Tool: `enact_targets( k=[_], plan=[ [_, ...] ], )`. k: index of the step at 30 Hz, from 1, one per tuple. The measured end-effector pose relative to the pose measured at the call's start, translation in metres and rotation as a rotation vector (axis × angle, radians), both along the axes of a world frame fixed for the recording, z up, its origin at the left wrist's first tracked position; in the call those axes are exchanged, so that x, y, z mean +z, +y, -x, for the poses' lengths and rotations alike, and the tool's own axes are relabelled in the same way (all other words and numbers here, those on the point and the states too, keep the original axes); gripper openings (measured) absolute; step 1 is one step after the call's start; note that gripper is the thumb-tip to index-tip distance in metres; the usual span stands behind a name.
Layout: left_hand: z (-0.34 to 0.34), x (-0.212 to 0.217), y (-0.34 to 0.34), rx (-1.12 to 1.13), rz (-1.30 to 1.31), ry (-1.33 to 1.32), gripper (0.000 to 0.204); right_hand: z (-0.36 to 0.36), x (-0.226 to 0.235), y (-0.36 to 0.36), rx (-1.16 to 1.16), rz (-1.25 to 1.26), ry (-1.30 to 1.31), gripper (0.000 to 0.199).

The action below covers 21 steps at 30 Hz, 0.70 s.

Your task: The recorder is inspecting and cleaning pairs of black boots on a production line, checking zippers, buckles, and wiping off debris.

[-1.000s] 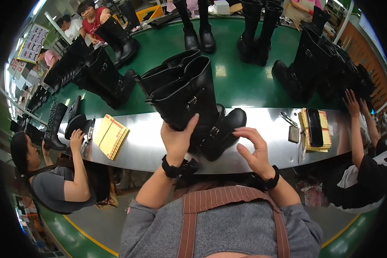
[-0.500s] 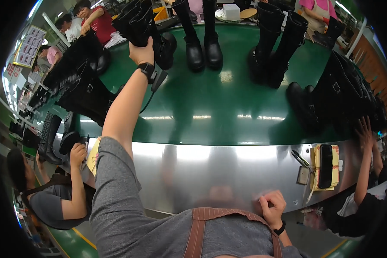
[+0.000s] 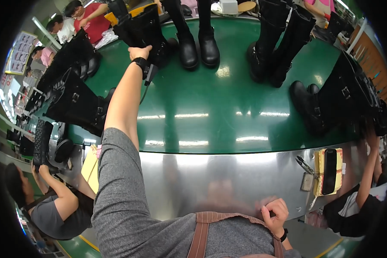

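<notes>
The left hand [image 3: 139, 53] grips a black boot [image 3: 148, 29], fingers apparently behind its shaft; the right hand [image 3: 276, 213] curls into a loose fist by the steel ledge [image 3: 249, 180].

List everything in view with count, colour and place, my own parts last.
Table: one, green, centre
Metal ledge: one, silver, near edge
Left-centre boots: at least two, black, far side
Centre boots: two, black, far side
Right-centre boots: two, black, far side
Right boots: several, black, right end
Left boots: several, black, left side
Quilted boot: one, dark, far left
Paper stacks: two, yellow, ledge's left and right
Phone-like object: one, black, on right stack
Small tool: one, dark, beside right stack
Co-workers: at least six, mixed clothing, around table
Box: one, white, far edge
Apron: one, brown, on torso
Wristbands: two, black, both wrists
Left grip: one, bare, at left-centre boots
Right grip: one, bare, by apron
</notes>
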<state>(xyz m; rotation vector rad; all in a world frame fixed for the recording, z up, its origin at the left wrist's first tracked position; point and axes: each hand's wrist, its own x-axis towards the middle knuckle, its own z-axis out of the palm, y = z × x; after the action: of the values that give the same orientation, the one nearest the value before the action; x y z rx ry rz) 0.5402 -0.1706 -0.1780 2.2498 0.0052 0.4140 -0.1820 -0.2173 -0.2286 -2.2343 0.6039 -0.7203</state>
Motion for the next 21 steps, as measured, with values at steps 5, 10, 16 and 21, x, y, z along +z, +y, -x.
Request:
enact_targets(
  k=[5, 10, 16, 21],
  plan=[
    [0.138, 0.041, 0.022, -0.449, 0.324, 0.024, 0.051, 0.001, 0.001, 0.003, -0.037, 0.011, -0.028, 0.020],
    [0.368, 0.114, 0.101, -1.439, 0.566, 0.069, 0.023, 0.003, 0.000, 0.008, -0.062, 0.017, -0.025, 0.019],
    [0.514, 0.196, 0.163, -1.870, 0.900, -0.337, 0.036, 0.001, 0.002, 0.012, -0.051, 0.056, -0.054, 0.020],
    [0.551, 0.204, 0.182, -1.996, 0.865, -0.364, 0.043, 0.005, 0.001, 0.016, -0.049, 0.177, -0.070, 0.022]
  ],
)
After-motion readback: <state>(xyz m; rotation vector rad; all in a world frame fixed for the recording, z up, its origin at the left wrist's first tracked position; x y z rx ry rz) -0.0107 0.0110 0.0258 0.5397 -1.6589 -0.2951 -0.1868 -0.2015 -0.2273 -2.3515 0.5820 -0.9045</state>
